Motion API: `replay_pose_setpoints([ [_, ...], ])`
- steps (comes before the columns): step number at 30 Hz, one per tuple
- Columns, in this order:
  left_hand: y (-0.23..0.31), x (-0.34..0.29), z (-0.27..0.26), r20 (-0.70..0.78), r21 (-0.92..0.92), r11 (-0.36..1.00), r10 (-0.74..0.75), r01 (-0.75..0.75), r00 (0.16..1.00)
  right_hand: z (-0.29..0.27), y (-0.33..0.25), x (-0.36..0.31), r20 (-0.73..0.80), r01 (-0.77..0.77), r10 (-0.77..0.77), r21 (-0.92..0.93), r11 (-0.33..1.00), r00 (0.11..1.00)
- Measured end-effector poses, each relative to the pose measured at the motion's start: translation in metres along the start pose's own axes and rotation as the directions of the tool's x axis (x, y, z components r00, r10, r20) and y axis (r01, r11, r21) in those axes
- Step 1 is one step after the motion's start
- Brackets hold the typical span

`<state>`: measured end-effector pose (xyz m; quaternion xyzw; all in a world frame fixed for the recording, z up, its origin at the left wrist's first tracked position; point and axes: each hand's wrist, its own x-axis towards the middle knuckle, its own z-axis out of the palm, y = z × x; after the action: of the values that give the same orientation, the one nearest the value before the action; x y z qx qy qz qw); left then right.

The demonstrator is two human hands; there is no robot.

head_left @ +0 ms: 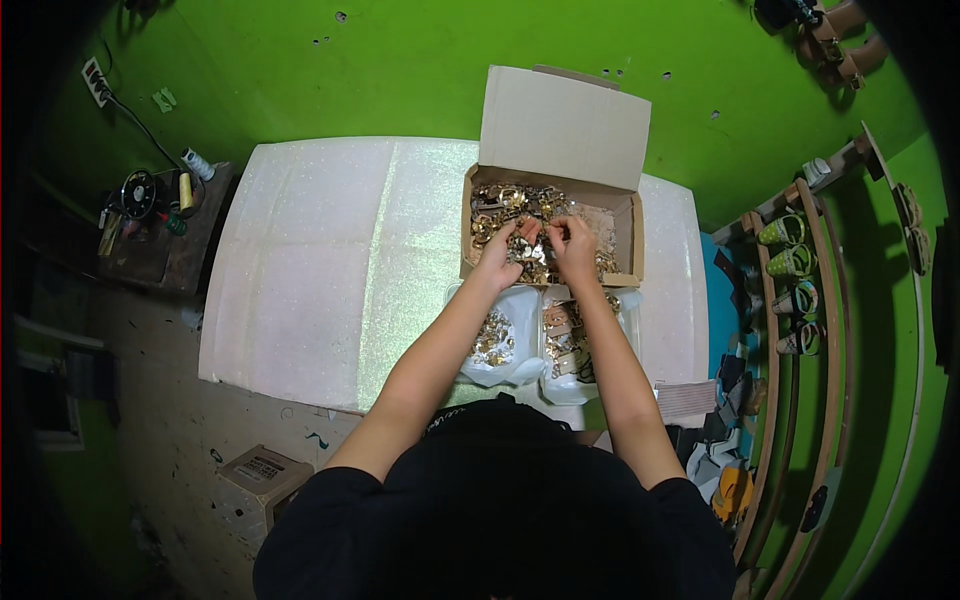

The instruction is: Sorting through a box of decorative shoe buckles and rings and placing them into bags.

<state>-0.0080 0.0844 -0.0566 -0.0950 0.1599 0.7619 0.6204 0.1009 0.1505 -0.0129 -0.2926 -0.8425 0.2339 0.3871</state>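
In the head view, both bare hands reach into an open cardboard box [620,215] that sits at the far right of a pale, glittery table [330,270]. The box's flap stands upright on its far side, and the box is filled with a jumble of small gold-coloured metal fittings [505,200]. The left hand [497,255] and right hand [574,245] meet over the middle of the box, fingertips close together, pinching at a small cluster of the fittings [532,240] between them — each hand's fingers are drawn in narrow around the pieces, though exactly which piece each one grips is too small to tell.

Just near of the box, under the forearms, lie two clear plastic bags: the left bag [495,345] holds more gold pieces, and the right bag [565,350] holds pieces that look gold and pale.

On the left, beside the table, a dark sewing machine stand [160,225] carries a white thread spool [197,163]. On the floor near left sits a small cardboard carton [262,478]. To the right, curved wooden racks [800,290] hold several shoes — green and patterned ones — against the bright green wall [300,70].
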Motion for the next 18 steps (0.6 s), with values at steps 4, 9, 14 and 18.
replay_pose_setpoints([
  [4,0.000,-0.003,0.003,-0.011,-0.015,1.000,-0.002,0.001,1.000,-0.007,0.002,-0.001,0.001,-0.075,0.075,0.042,0.996,0.997],
  [9,-0.003,-0.003,0.005,-0.017,0.027,1.000,0.005,-0.005,1.000,-0.004,0.006,-0.004,0.202,-0.432,0.388,0.552,0.713,0.899],
  [14,-0.002,-0.003,0.004,-0.039,0.027,1.000,0.011,-0.010,0.999,-0.011,-0.003,-0.006,0.465,-0.615,0.465,0.749,0.247,0.753],
  [18,0.000,0.002,-0.005,0.004,0.043,0.999,-0.019,0.019,1.000,-0.021,-0.021,-0.006,0.566,-0.605,0.377,0.796,-0.016,0.734],
])
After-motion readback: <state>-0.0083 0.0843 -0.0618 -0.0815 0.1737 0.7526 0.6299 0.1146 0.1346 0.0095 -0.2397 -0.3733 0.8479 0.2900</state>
